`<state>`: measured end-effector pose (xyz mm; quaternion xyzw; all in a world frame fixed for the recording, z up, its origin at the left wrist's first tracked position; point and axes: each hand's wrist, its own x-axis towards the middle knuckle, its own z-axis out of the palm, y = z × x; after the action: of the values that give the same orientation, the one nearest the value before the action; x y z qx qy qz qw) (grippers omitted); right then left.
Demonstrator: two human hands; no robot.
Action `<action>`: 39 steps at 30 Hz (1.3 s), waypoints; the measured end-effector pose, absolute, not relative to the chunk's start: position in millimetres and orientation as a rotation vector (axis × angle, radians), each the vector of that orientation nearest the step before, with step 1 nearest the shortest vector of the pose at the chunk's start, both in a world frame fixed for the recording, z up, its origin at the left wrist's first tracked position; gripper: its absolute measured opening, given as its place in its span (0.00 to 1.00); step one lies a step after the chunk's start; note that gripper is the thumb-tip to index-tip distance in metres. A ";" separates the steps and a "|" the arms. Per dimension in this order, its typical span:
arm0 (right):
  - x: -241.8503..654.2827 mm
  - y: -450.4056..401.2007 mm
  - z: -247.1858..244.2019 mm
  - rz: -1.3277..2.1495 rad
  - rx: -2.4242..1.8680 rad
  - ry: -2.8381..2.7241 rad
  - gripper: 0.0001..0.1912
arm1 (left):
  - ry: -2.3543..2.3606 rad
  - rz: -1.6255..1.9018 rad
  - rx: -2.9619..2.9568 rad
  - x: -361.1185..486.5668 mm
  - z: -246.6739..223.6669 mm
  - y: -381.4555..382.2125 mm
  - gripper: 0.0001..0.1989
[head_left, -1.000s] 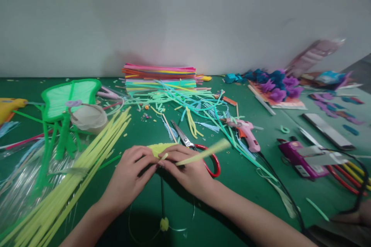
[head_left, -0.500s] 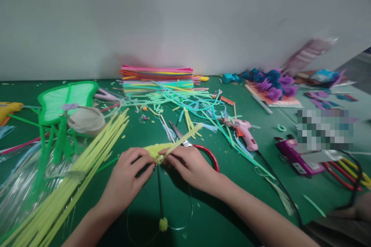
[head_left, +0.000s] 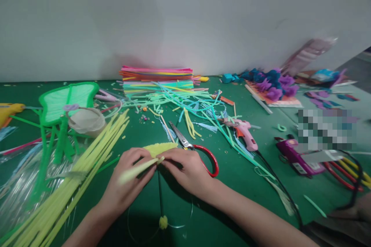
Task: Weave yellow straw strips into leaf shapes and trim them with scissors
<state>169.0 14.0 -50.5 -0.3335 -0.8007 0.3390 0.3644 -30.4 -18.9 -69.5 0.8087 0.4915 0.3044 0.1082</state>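
My left hand (head_left: 131, 173) is closed in a pinch at the base of a flat yellow pipe-cleaner piece (head_left: 160, 148), fan- or leaf-like in outline. My right hand (head_left: 189, 170) meets it fingertip to fingertip, pinching a yellow pipe cleaner (head_left: 136, 170) at that joint. The strip's free end is blurred and lies across the front of my left hand. From the joint a thin dark stem (head_left: 161, 195) runs down toward me, with a small yellow knob (head_left: 163, 222) on it and a clear thread loop around. Red-handled scissors (head_left: 213, 158) lie beside my right hand.
Yellow pipe cleaners (head_left: 84, 170) and a green framed piece (head_left: 68, 102) lie left. Behind are stacked colored pipe cleaners (head_left: 156, 75). At right are a pink glue gun (head_left: 245, 133) with a black cord, a purple device (head_left: 300, 158) and purple-blue flowers (head_left: 274, 85). Another person's hand shows far right.
The pipe cleaner's free end has swung from up-right over my right hand to the left across my left hand. Both hands stay nearly in place, and the scissors are more exposed.
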 end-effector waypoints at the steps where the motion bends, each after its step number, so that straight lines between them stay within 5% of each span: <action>1: 168.5 13.9 -50.2 0.872 -0.806 -2.075 0.10 | 1.441 0.906 2.387 -30.9 -70.9 -18.3 0.05; 7: 167.5 14.0 -50.9 0.881 -0.774 -2.092 0.06 | 1.405 0.933 2.388 -30.8 -71.6 -16.4 0.03; 13: 169.4 14.8 -49.2 1.031 -0.958 -1.963 0.04 | 1.409 1.001 2.053 -23.3 -58.6 -23.3 0.14; 21: 169.7 15.4 -48.6 1.017 -0.939 -2.013 0.02 | 1.332 1.012 1.893 -23.6 -55.0 -20.3 0.02; 39: 179.9 24.1 -49.5 0.979 -1.059 -2.003 0.03 | 1.556 0.846 1.723 -31.0 -65.1 -20.0 0.06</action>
<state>179.9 24.1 -49.5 -0.4050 -0.7658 0.3745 0.3304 -31.0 -20.0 -65.1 0.6584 0.5947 0.3233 0.3291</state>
